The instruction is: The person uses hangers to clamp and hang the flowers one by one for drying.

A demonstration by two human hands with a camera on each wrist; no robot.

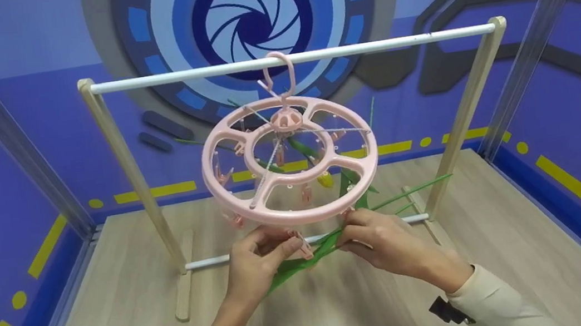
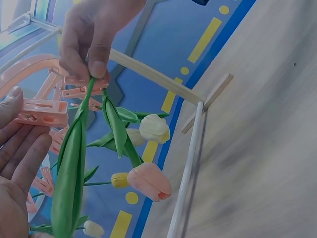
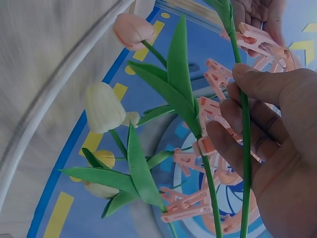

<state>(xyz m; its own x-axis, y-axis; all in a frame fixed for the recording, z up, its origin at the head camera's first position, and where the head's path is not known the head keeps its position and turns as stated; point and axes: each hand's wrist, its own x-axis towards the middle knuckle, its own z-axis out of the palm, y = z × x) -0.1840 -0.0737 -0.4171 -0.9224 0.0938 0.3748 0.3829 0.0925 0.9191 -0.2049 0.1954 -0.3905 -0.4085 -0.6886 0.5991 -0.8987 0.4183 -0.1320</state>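
A round pink clip hanger (image 1: 297,216) hangs by its hook from a rack's white top rail. My left hand (image 1: 253,263) pinches one of its pink clothespins (image 2: 47,113) at the front, between thumb and fingers. My right hand (image 1: 384,235) holds a tulip by its green stem (image 3: 245,163), thumb on one side and fingers behind. Its long leaf (image 1: 290,269) reaches across beneath the clothespin; the blossom is out of sight. Other clothespins hold tulips head down: a pink tulip (image 2: 148,181), a white tulip (image 3: 105,108) and a yellow tulip (image 2: 120,180) among them.
Wooden posts (image 1: 128,167) carry the rack's top rail (image 1: 393,44), with a lower white bar (image 1: 208,262) near the wood-grain table (image 1: 117,298). Blue printed panels (image 1: 48,116) enclose the back and sides. Stems stick out at the hanger's right.
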